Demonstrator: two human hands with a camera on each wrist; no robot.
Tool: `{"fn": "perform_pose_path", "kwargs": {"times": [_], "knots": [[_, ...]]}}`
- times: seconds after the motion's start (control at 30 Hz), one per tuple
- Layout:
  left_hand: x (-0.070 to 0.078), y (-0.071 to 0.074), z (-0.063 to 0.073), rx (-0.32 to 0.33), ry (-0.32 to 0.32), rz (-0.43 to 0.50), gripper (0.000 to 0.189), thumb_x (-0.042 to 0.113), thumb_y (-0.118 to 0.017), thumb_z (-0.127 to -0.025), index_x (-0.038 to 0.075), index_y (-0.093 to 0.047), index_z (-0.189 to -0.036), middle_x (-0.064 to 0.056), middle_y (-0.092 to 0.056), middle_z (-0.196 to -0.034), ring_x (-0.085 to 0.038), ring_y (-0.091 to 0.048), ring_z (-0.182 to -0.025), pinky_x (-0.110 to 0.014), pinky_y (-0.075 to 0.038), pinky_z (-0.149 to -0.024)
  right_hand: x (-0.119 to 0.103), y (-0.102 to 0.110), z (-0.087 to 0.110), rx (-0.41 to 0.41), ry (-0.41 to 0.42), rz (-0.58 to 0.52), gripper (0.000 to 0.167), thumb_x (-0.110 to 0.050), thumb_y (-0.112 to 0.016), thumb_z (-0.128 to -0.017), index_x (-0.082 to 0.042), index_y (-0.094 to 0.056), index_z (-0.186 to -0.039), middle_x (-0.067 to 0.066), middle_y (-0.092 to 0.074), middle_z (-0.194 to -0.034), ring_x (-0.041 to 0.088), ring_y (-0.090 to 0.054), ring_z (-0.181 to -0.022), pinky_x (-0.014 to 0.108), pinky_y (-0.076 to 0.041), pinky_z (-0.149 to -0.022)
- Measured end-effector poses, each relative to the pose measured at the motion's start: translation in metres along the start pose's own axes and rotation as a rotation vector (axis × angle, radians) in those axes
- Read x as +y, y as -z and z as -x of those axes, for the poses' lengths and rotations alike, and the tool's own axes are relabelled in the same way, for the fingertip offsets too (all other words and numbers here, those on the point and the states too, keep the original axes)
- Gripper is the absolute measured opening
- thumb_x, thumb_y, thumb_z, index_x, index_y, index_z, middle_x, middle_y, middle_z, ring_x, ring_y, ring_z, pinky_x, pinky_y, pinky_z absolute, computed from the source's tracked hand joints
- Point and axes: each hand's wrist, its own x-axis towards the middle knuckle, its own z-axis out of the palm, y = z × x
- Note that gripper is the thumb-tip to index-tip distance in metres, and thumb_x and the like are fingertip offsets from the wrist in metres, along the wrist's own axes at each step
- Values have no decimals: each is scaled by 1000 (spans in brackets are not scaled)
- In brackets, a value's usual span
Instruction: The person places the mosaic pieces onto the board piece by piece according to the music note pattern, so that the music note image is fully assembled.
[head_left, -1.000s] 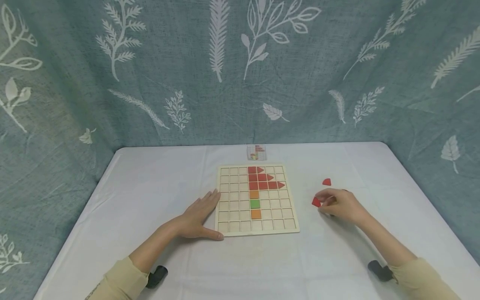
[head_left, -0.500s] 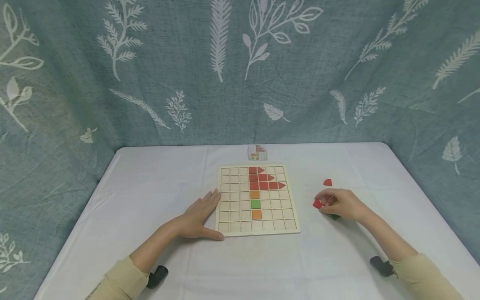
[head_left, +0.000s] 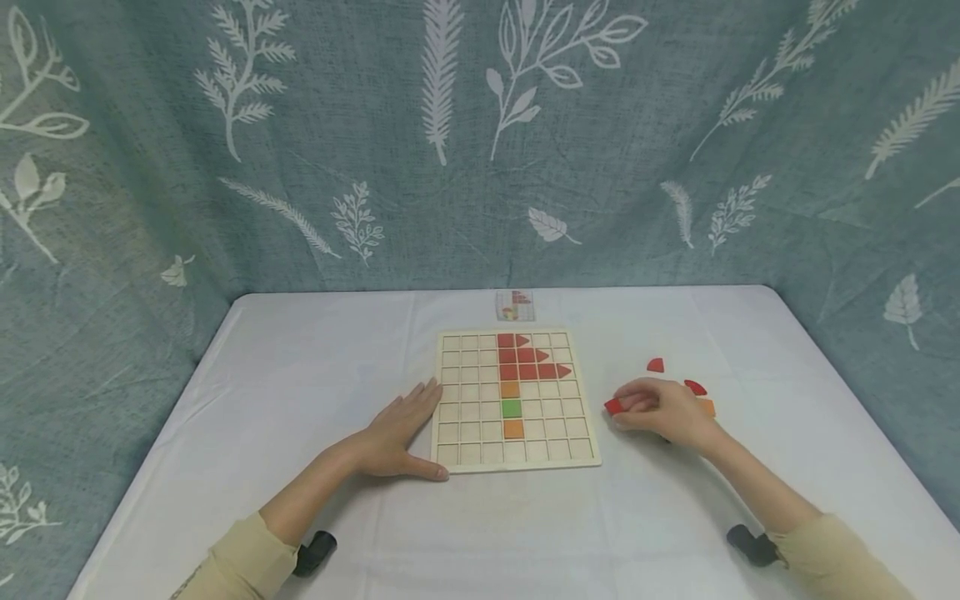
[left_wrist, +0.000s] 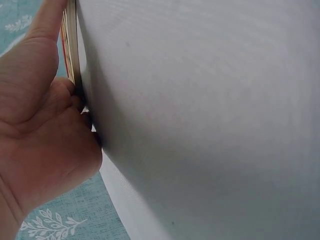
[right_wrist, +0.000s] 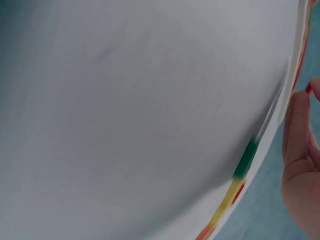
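A wooden grid board (head_left: 552,408) lay on a white table (head_left: 300,358), red pieces (head_left: 527,372), orange squares (head_left: 510,389) and a green square (head_left: 512,408) in its cells. At the board's left edge, the person's left hand (head_left: 393,429) rested with fingers extended. Just right of the board, the right hand (head_left: 667,408) pinched a small red piece (head_left: 613,407). Farther right lay two rounded red pieces (head_left: 695,387) and an orange piece (head_left: 707,407).
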Motion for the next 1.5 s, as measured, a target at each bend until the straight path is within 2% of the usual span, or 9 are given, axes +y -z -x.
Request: {"fn": "perform_pose_path", "kwargs": {"times": [0.17, 0.27, 0.4, 0.6, 0.73, 0.87, 1.03, 1.27, 1.5], "knots": [[-2, -1, 0, -5, -23, 8, 120, 53, -78, -75, -5, -9, -154, -21, -5, -161, -36, -2, -148, -54, -5, -119, -18, -20, 0, -50, -21, -147, 43, -30, -81, -81, -6, -67, -114, 1, -70, -95, 17, -66, -84, 27, -56, -76], [-3, -2, 0, -8, -29, 13, 120, 54, -78, -76, -5, -8, -154, -21, -5, -161, -36, -2, -148, -54, -5, -119, -29, -33, -1, -85, -15, -176, 42, -31, -81, -81, -7, -68, -112, 1, -70, -94, 17, -66, -83, 28, -55, -78], [-4, -3, -1, -9, -16, 6, 121, 56, -77, -75, -3, -8, -154, -19, -4, -162, -34, -1, -149, -53, -4, -119, -44, -49, -3, -126, 28, -144, 37, -31, -81, -81, -10, -69, -108, -2, -69, -90, 15, -65, -81, 29, -54, -76], [-5, -5, -3, -6, -16, -21, 122, 58, -76, -75, -3, -7, -155, -18, -3, -162, -33, 0, -149, -52, -3, -119, -62, -71, -9, -169, 155, -20, 28, -31, -83, -78, -17, -70, -99, -7, -66, -82, 13, -61, -73, 29, -54, -64], [-7, -6, -4, -4, -16, -27, 122, 58, -77, -74, -2, -8, -155, -18, -3, -162, -33, 0, -149, -51, -3, -120, -71, -81, -13, -174, 256, 87, 25, -29, -84, -76, -21, -69, -93, -10, -62, -77, 11, -57, -69, 27, -52, -61], [-8, -7, -5, -1, -12, -25, 122, 58, -77, -74, -2, -8, -155, -18, -3, -162, -32, 0, -149, -50, -3, -120, -77, -88, -14, -165, 349, 147, 24, -26, -85, -75, -18, -66, -89, -11, -58, -73, 8, -54, -66, 25, -50, -59], [-8, -9, -6, 4, -13, -31, 122, 58, -77, -74, -2, -9, -155, -18, -4, -162, -32, -1, -149, -51, -3, -120, -78, -91, -13, -153, 401, 140, 23, -23, -84, -76, -17, -65, -85, -11, -56, -71, 6, -52, -65, 22, -49, -59], [-8, -9, -4, 6, -13, -27, 122, 58, -77, -74, -1, -8, -155, -17, -4, -162, -32, -1, -149, -51, -3, -120, -77, -94, -13, -150, 473, 98, 15, -14, -82, -78, -15, -70, -88, -14, -58, -70, 4, -53, -65, 21, -50, -59], [-8, -10, -3, 9, -13, -29, 122, 58, -77, -74, -1, -8, -155, -17, -4, -162, -32, 0, -149, -51, -3, -120, -79, -95, -10, -157, 498, 99, 14, -10, -80, -80, -13, -73, -91, -14, -58, -71, 5, -53, -67, 22, -50, -61]]}}
